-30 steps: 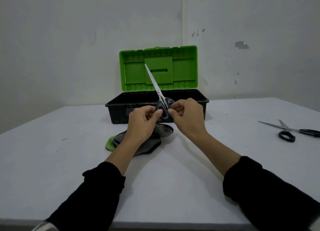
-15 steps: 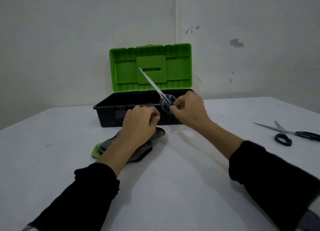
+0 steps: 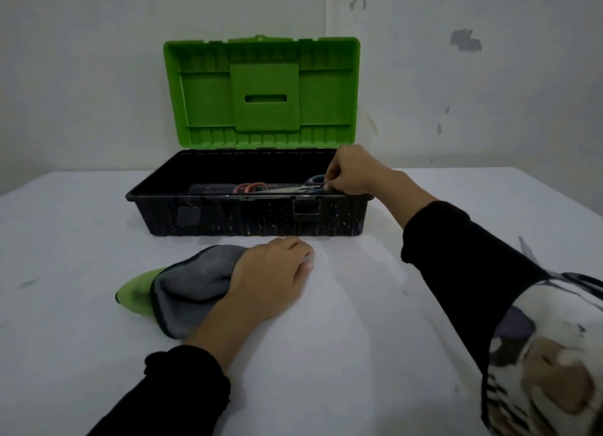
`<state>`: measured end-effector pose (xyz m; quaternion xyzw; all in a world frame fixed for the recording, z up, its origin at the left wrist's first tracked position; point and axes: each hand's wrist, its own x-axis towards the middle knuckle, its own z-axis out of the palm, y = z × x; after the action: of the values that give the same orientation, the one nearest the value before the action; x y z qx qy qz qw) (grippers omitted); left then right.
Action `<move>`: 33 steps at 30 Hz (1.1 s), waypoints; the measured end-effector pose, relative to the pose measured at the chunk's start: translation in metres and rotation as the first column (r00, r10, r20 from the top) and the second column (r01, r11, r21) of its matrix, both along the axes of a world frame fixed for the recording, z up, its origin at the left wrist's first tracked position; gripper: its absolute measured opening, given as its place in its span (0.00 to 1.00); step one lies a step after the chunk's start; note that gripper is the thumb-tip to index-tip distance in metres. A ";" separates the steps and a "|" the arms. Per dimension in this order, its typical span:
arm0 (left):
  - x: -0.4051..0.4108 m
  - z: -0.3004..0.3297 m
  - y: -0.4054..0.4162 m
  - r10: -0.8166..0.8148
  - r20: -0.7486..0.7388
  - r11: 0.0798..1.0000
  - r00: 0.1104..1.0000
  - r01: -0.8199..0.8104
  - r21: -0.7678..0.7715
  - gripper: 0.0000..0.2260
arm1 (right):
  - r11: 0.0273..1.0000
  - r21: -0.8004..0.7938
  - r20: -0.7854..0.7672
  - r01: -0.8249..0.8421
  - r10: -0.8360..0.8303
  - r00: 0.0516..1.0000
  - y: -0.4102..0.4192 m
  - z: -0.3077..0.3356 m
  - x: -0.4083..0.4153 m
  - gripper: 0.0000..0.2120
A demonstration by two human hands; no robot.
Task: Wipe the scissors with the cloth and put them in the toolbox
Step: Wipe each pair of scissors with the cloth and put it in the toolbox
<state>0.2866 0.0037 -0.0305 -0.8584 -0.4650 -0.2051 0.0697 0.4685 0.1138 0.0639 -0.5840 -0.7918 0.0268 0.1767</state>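
Note:
The black toolbox (image 3: 248,218) stands open at the back of the white table, its green lid (image 3: 261,93) upright. My right hand (image 3: 350,174) reaches over the box's right end and grips the dark handles of the scissors (image 3: 295,189), which lie flat inside with the blades pointing left. My left hand (image 3: 270,279) rests palm down on the grey and green cloth (image 3: 182,292), bunched on the table in front of the box.
Other tools with red and orange ring handles (image 3: 253,187) lie inside the toolbox. A blade tip of a second pair of scissors (image 3: 525,248) shows past my right sleeve. The wall stands close behind the box.
My right hand has carried the scissors from in front of the box down into it. My left hand has let go of them and dropped onto the cloth. The view has moved closer.

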 end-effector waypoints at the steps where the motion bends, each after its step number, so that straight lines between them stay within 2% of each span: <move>1: 0.000 0.000 0.000 0.004 0.011 1.000 1.000 -0.004 -0.005 0.18 | 1.000 -0.024 0.014 0.008 -0.007 1.000 0.003 0.001 -0.001 0.07; 6: 0.000 0.000 0.000 -0.002 0.035 1.000 0.999 0.002 -0.020 0.17 | 1.000 -0.021 0.008 -0.004 0.004 1.000 0.008 -0.001 -0.002 0.06; 13: 0.005 0.005 -0.002 0.017 -0.049 1.000 0.999 -0.016 0.006 0.21 | 0.988 0.151 -0.085 -0.017 0.030 0.996 -0.015 0.001 0.004 0.07; 15: 0.011 0.007 -0.005 0.014 -0.088 1.000 0.996 -0.013 0.013 0.16 | 0.971 0.240 -0.141 0.004 0.030 0.989 -0.032 -0.002 0.011 0.07; 17: 0.026 0.009 -0.015 -0.034 -0.050 0.999 0.998 0.034 -0.002 0.11 | 0.947 0.318 -0.217 0.046 0.025 0.976 -0.054 -0.007 0.025 0.07; 19: 0.049 0.010 -0.031 -0.079 -0.014 0.997 0.997 0.078 -0.020 0.11 | 0.932 0.351 -0.254 0.094 -0.002 0.967 -0.078 -0.015 0.047 0.06; 24: 0.108 0.007 -0.071 -0.156 0.078 0.982 0.985 0.163 -0.092 0.11 | 0.933 0.270 -0.214 0.237 -0.182 0.960 -0.134 -0.047 0.125 0.07; 28: 0.147 0.004 -0.092 -0.190 0.206 0.963 0.960 0.224 -0.152 0.11 | 0.896 0.146 -0.158 0.419 -0.397 0.904 -0.163 -0.067 0.190 0.12; 31: 0.170 0.000 -0.098 -0.204 0.223 0.952 0.953 0.246 -0.183 0.10 | 0.881 0.061 -0.085 0.469 -0.463 0.882 -0.176 -0.072 0.217 0.09; 33: 0.180 -0.001 -0.098 -0.198 0.220 0.953 0.955 0.241 -0.186 0.09 | 0.875 0.024 -0.099 0.483 -0.478 0.873 -0.179 -0.075 0.226 0.07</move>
<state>0.4666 -0.0946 -0.0315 -0.8826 -0.3899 -0.2459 -0.0921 0.6948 -0.0652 -0.0108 -0.7561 -0.6136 -0.0105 0.2273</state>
